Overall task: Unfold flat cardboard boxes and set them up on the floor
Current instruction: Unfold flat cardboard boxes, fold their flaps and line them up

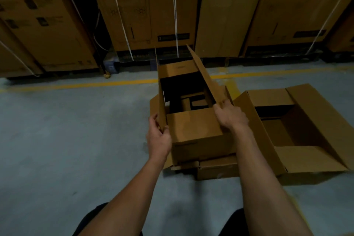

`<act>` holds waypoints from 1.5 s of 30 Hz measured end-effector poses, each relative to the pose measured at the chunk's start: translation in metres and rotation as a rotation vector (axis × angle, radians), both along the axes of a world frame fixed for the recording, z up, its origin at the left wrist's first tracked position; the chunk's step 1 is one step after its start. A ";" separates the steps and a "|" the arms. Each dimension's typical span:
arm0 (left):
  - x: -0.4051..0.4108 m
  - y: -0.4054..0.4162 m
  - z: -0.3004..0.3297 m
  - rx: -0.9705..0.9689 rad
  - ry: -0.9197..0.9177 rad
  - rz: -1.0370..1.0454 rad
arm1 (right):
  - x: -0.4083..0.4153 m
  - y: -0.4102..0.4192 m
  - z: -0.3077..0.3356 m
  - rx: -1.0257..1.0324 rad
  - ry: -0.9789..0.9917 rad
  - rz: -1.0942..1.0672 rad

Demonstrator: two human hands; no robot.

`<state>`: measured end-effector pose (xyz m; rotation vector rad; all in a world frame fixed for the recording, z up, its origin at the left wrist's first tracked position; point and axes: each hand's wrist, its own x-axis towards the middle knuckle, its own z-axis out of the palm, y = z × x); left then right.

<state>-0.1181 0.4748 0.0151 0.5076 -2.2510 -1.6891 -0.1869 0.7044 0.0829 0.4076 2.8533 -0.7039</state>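
Note:
A brown cardboard box (195, 130) stands opened out in the middle of the view, its two long flaps raised and its inside dark. My left hand (159, 136) grips the near end of the left flap, fingers curled round its edge. My right hand (229, 115) grips the near end of the right flap. Under the box lies a pile of flat cardboard (216, 166) on the grey floor. A second set-up box (298, 132) stands open on the floor to the right, flaps spread outwards.
Tall strapped cartons (145, 9) line the back wall on pallets. A yellow line (76, 85) runs across the concrete floor (67, 140) in front of them. My legs in dark clothing show at the bottom edge.

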 end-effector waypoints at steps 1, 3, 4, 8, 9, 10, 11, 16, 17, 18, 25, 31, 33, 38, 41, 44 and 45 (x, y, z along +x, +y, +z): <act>-0.004 -0.005 0.000 0.025 -0.002 0.003 | -0.001 0.004 0.006 -0.027 0.020 -0.034; -0.009 -0.013 0.003 0.068 0.024 -0.003 | -0.003 0.017 0.013 -0.045 0.061 -0.116; -0.011 -0.016 0.004 0.087 0.039 -0.007 | -0.002 0.023 0.015 -0.038 0.089 -0.178; -0.020 -0.024 0.001 0.143 0.052 -0.004 | 0.005 0.043 0.015 -0.005 0.310 -0.420; -0.022 -0.025 0.000 0.148 0.049 0.012 | 0.006 0.046 0.015 0.020 0.357 -0.450; -0.024 -0.026 -0.002 0.146 0.045 0.024 | 0.006 0.048 0.014 0.077 0.375 -0.461; -0.025 -0.026 -0.003 0.146 0.040 0.031 | 0.004 0.048 0.010 0.163 0.369 -0.454; -0.033 -0.027 -0.010 0.146 0.019 0.038 | -0.006 0.030 -0.027 0.627 0.161 -0.204; -0.035 -0.029 -0.011 0.159 0.018 0.043 | -0.007 0.028 -0.036 0.635 0.128 -0.167; -0.036 -0.032 -0.012 0.182 0.016 0.052 | -0.009 0.028 -0.044 0.596 0.096 -0.164; -0.046 -0.046 -0.019 0.366 -0.009 0.062 | -0.019 0.030 -0.080 0.269 -0.079 -0.216; -0.049 -0.059 -0.025 0.531 -0.023 0.090 | -0.032 0.024 -0.100 0.101 -0.098 -0.250; -0.048 -0.062 -0.026 0.580 -0.024 0.083 | -0.037 0.022 -0.107 0.072 -0.084 -0.268; -0.046 -0.055 -0.021 0.397 -0.045 0.054 | -0.047 0.006 -0.112 0.130 -0.095 -0.281; -0.043 -0.040 -0.010 0.164 -0.027 0.016 | -0.046 0.003 -0.119 0.209 -0.088 -0.232; -0.038 -0.024 0.003 0.004 -0.012 -0.042 | -0.043 0.011 -0.118 0.268 -0.060 -0.214; -0.036 -0.020 0.005 -0.030 -0.023 -0.070 | -0.042 0.014 -0.118 0.268 -0.053 -0.218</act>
